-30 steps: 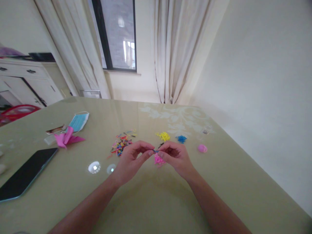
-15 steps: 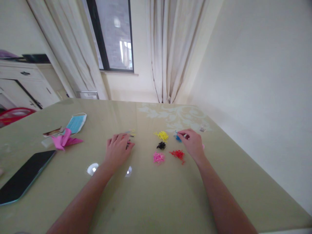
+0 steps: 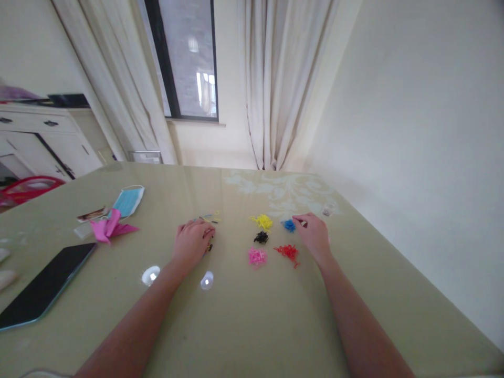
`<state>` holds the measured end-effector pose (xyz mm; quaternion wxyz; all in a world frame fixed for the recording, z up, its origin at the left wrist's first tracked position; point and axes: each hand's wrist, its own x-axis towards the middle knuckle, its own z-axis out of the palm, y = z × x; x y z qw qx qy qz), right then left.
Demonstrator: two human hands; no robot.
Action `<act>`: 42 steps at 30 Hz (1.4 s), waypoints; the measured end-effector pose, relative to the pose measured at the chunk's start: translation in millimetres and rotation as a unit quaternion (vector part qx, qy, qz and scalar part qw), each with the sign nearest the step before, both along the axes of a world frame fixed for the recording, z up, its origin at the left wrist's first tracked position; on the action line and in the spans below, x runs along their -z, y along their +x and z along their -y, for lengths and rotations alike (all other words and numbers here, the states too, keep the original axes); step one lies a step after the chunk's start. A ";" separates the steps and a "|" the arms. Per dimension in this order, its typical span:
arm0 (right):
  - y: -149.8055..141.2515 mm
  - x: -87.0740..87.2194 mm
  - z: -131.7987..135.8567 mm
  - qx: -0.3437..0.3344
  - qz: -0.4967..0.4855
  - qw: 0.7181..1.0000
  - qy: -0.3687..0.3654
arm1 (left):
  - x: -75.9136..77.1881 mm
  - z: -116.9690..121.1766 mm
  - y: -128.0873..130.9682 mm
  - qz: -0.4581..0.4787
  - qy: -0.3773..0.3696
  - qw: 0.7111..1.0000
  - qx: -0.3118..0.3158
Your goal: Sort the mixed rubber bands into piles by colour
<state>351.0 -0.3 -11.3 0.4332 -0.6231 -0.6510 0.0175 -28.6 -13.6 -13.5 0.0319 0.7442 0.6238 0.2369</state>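
My left hand (image 3: 192, 242) rests low over the table, fingers curled and thumb drawn in to them. Around its fingertips lie loose small rubber bands (image 3: 214, 216) in mixed colours, partly hidden by the hand. At the right edge of a small pile of blue rubber bands (image 3: 289, 226) is my right hand (image 3: 314, 235), thumb and forefinger pinched together. Whatever is between those fingertips is too small to make out. Nearby lie separate piles of yellow bands (image 3: 263, 221), black bands (image 3: 261, 237), pink bands (image 3: 257, 256) and red bands (image 3: 289, 252).
On the left of the glossy table (image 3: 236, 325) lie a dark phone (image 3: 45, 283), a pink folded-paper shape (image 3: 112, 228) and a blue face mask (image 3: 129, 201). A small clear object (image 3: 327, 209) sits beyond my right hand. The wall (image 3: 425, 173) borders the right edge.
My left thumb has drawn in against the fingers. My right fingertips, which held a blue band above the blue pile, have shifted slightly right to the pile's edge. The view has tilted slightly.
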 end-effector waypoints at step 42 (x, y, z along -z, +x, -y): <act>-104.9 -46.4 75.8 -0.363 -0.302 0.873 -0.124 | -2.7 12.0 9.5 -0.022 0.003 0.999 0.028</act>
